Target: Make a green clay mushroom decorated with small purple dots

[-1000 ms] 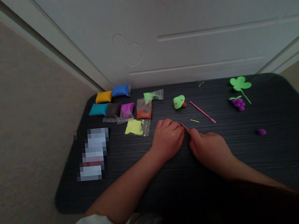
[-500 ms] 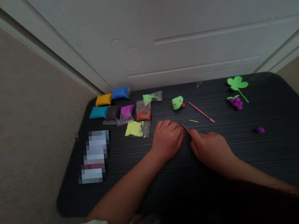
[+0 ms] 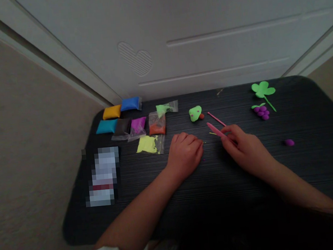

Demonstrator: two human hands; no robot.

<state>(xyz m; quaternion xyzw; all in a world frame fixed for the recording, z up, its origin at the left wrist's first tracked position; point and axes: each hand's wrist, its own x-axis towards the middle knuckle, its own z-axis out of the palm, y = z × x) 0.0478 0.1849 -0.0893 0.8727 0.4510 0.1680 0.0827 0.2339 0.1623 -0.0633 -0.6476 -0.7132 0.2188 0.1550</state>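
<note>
My right hand point(image 3: 244, 143) is closed around a pink plastic clay knife point(image 3: 214, 129), whose flat blade points up and left above the table. My left hand point(image 3: 185, 154) rests on the table with its fingers curled and pinched together. From its fingertips pokes the tip of a yellow clay strip point(image 3: 204, 142); the rest is covered by the fingers. Partly behind the knife lies another thin yellow strip point(image 3: 212, 133). Beyond the right hand is a pink stick tool point(image 3: 216, 118), its near end hidden. A green and red-brown clay piece with pink dots point(image 3: 195, 114) sits farther back.
Bags of coloured clay, such as a yellow one point(image 3: 147, 144) and a blue one point(image 3: 131, 103), lie at the left behind a blurred phone-like object point(image 3: 104, 177). To the right are a green clay flower point(image 3: 263, 89), a purple grape bunch point(image 3: 261, 112) and a purple lump point(image 3: 289, 142).
My right hand has moved right and away from the left fingertips, lifting the knife so its blade shows. The left hand stays in nearly the same place. The view has shifted slightly.
</note>
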